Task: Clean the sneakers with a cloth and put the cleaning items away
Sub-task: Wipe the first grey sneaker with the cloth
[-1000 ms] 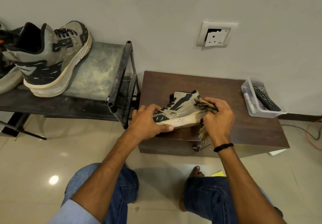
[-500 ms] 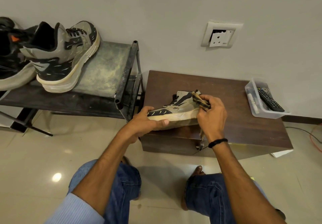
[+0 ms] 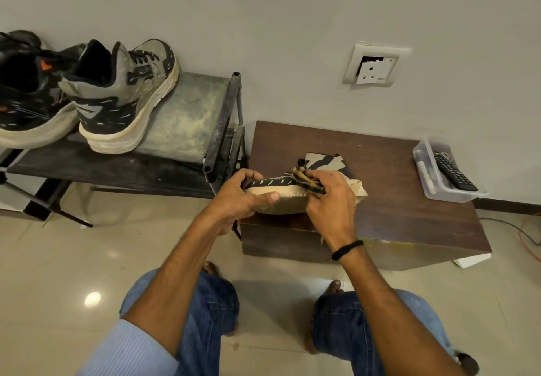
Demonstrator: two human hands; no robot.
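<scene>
Left hand [image 3: 238, 198] grips the sneaker [image 3: 292, 197] toe; right hand [image 3: 332, 200], clamped on the cloth [image 3: 307, 181], has slid down to the sole edge, so wiping goes on.

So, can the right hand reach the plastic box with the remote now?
Probably not yet: the right hand grips the cloth against the sneaker; bare tabletop lies between it and the plastic box.

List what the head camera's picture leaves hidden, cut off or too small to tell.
Head view only:
- Held sneaker: toe covered by the left hand; heel side covered by the right hand and striped cloth.
- Black sneaker on the rack: cut by the left edge.
- Clear box: items beside the remote control too small to name.
</scene>
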